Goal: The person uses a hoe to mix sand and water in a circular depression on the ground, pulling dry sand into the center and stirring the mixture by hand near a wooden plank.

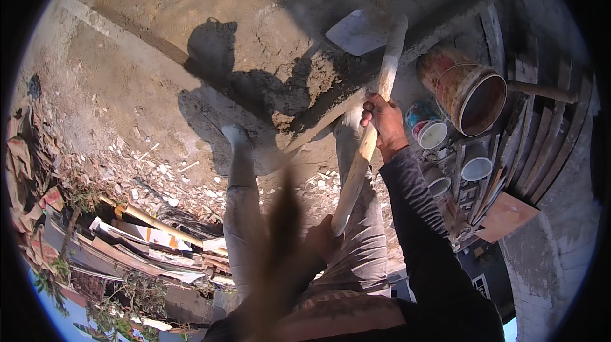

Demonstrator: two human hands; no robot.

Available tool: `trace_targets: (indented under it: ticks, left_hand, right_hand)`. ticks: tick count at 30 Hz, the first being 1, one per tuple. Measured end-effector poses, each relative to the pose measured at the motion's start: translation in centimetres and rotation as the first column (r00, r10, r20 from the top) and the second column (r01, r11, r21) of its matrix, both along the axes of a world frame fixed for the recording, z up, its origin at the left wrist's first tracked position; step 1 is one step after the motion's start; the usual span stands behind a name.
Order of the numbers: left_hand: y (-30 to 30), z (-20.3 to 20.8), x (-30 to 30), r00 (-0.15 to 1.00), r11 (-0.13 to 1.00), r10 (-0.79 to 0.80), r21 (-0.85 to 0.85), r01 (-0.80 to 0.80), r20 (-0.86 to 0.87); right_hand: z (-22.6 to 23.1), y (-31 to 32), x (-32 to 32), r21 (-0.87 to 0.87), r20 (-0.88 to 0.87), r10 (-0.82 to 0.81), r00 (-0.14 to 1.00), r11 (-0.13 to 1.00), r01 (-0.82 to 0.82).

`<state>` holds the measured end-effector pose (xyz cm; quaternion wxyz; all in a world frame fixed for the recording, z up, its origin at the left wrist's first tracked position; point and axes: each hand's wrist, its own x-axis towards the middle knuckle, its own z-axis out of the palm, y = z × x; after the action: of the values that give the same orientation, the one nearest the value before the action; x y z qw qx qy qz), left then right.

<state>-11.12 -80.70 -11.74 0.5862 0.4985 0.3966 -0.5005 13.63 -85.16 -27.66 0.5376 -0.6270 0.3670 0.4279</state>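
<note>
The fingers (368, 115) of the right hand (387, 124) are closed around the wooden handle (356, 175) near mid-length; the left hand (320, 240) is placed at its lower end, finger closure obscured; the pale blade (356, 33) is seen beside the handle's upper end

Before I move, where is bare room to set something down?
Bare brown earth flanks the long grey left beam: nearer, up to the pale rubble; farther, left of the dark shadow. Crowded: around the large rust-stained round bucket and weathered wooden planks at right; the heaped boards at lower left.
</note>
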Motion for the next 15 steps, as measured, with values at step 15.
trace_targets:
  ticks: [15]
  left_hand:
    - [-2.1, -1.1, 1.4, 0.991, 0.999, 0.027, 0.042, -0.032, 0.129]
  right_hand:
    - [0.4, -2.3, 3.0, -0.021, 0.034, -0.016, 0.999, 1.000, 0.016]
